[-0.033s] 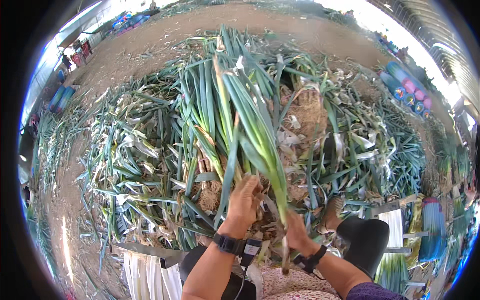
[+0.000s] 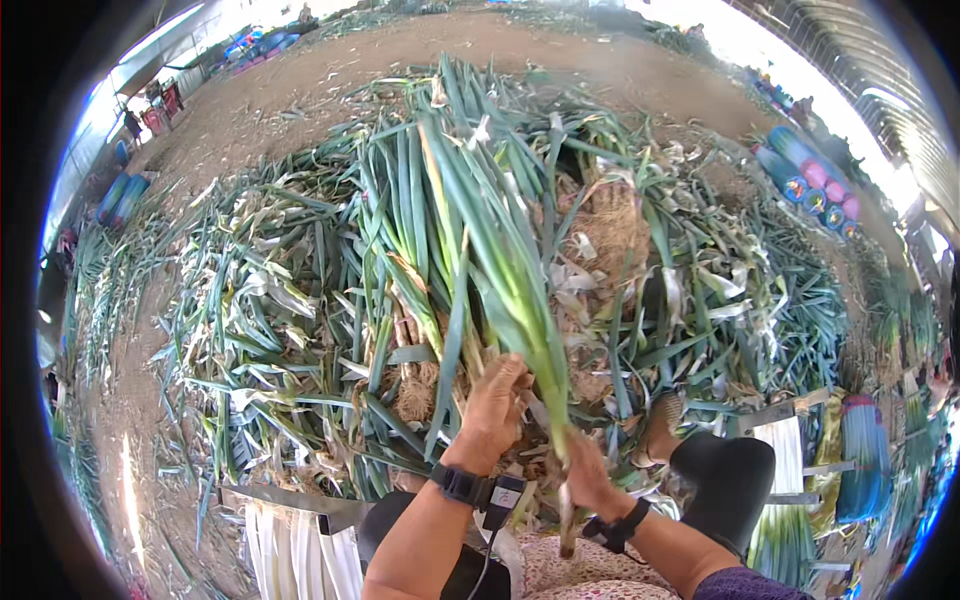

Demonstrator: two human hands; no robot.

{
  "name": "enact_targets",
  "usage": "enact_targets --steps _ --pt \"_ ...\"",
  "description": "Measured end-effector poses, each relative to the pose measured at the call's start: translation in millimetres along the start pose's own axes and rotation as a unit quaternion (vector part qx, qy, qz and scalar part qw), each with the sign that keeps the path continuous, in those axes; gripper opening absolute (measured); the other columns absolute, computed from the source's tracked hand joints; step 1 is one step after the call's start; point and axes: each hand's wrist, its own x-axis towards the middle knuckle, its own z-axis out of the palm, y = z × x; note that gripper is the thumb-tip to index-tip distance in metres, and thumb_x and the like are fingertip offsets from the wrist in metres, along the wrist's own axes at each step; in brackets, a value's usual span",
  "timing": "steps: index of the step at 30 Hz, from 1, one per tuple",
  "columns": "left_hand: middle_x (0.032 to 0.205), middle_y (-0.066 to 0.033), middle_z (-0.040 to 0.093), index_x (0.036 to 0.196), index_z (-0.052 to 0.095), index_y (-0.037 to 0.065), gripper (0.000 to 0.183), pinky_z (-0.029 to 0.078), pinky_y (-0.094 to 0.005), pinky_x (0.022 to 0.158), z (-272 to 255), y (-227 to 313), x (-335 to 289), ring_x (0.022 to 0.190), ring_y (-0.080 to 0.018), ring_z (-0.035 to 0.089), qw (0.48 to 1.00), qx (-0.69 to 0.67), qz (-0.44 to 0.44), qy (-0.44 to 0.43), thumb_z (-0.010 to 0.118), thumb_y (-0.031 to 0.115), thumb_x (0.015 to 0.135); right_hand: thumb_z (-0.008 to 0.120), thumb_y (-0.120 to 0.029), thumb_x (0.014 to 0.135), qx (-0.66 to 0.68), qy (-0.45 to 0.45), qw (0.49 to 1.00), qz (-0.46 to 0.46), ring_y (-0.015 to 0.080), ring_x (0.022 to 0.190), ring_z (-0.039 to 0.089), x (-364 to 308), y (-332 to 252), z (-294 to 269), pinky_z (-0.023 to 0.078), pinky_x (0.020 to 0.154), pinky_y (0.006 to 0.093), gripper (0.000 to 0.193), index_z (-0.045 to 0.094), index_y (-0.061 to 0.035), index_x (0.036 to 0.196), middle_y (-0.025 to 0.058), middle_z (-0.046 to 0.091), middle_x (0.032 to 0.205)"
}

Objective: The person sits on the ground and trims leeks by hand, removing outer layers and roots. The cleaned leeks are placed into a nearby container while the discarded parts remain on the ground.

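Observation:
My right hand (image 2: 588,472) is closed around the lower stalk of a leek (image 2: 532,330), whose root end points down toward my lap. The leek's long green leaves fan up and away over the pile. Just left of the stalk is my left hand (image 2: 492,405), fingers curled; what they grip, if anything, is hidden. Under and beyond the held leek lies a bunch of leeks (image 2: 405,190) with green leaves pointing away. Brown stringy roots (image 2: 415,392) show left of my left hand. Both wrists wear dark bands.
Stripped leaves (image 2: 275,290) are heaped on both sides, with a root clump (image 2: 612,225) at right. White leek stalks (image 2: 300,550) rest by a metal edge (image 2: 290,497) at lower left; more stalks (image 2: 785,460) stand lower right. Blue-wrapped bundles (image 2: 865,460) lie farther right.
The held leek and its leaves have swung slightly left, and my right hand has shifted a little left and down with it. My left hand has barely moved.

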Motion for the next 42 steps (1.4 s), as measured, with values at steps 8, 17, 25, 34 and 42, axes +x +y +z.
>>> enact_targets --steps 8,17,25,34,42 --pt "0.104 -0.0153 0.064 0.108 0.056 -0.001 0.036 0.050 -0.0385 0.087 13 1 -37 0.097 -0.0254 0.062 0.986 0.052 0.065 -0.145 0.063 0.028 0.090 0.061 -0.016 0.089 0.374 0.058 0.925 -0.035 0.0146 0.074 0.055 30 -102 -34 0.046 0.068 0.0283 0.034 0.050 0.0006 0.117 0.0047 0.059 0.086" --pt "0.072 -0.0041 0.057 0.098 0.057 0.005 0.022 0.047 -0.0289 0.055 -21 49 -28 0.062 -0.0139 0.056 0.973 0.117 0.196 0.029 0.060 0.026 0.092 0.070 -0.011 0.081 0.232 0.039 0.970 0.055 0.0164 0.069 0.054 -3 -60 -29 0.046 0.065 0.0306 0.015 0.058 -0.0033 0.082 0.0040 0.059 0.076" --pt "0.081 -0.0069 0.055 0.104 0.054 0.005 0.052 0.043 -0.0297 0.064 -4 46 -44 0.067 -0.0178 0.051 0.977 -0.114 0.167 -0.064 0.049 0.054 0.090 0.066 -0.018 0.084 -0.033 0.202 0.967 0.154 0.0191 0.087 0.057 -11 98 -30 0.047 0.072 0.0332 0.041 0.052 0.0011 0.118 0.0127 0.059 0.097" --pt "0.094 -0.0085 0.059 0.102 0.057 0.002 0.031 0.047 -0.0380 0.078 -10 19 -27 0.083 -0.0241 0.057 0.979 -0.133 0.099 -0.116 0.057 0.031 0.091 0.066 -0.001 0.084 0.228 0.008 0.974 0.009 0.0091 0.085 0.058 51 -113 -17 0.049 0.076 0.0242 0.024 0.054 -0.0015 0.105 0.0038 0.060 0.096" --pt "0.100 -0.0055 0.061 0.108 0.057 0.007 0.032 0.049 -0.0448 0.088 -6 31 -40 0.098 -0.0273 0.058 0.984 -0.019 0.088 -0.151 0.072 0.016 0.081 0.068 -0.007 0.082 0.292 0.032 0.956 -0.027 0.0122 0.082 0.060 62 -122 -28 0.049 0.073 0.0281 0.024 0.057 -0.0016 0.103 0.0044 0.063 0.088"
